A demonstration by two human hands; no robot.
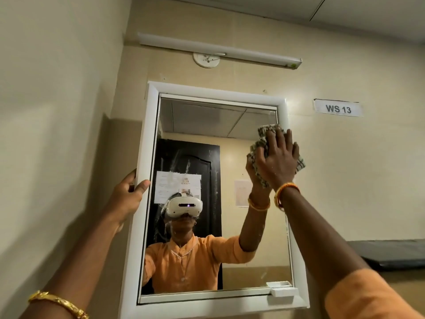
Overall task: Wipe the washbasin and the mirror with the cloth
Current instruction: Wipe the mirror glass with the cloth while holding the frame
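Note:
A mirror [232, 143] in a white frame [147, 139] hangs on the beige wall ahead. My right hand [279, 157] presses a checked cloth [264, 134] flat against the glass near the mirror's upper right corner, fingers spread over it. My left hand [128, 194] grips the frame's left edge at mid height, thumb on the front. Smears show on the glass left of centre. The washbasin is out of view.
A tube light [218, 50] runs above the mirror. A sign reading WS 13 [338, 108] is on the wall to the right. A small white holder [281, 288] sits on the frame's lower right ledge. A dark shelf edge [391, 254] juts out at right.

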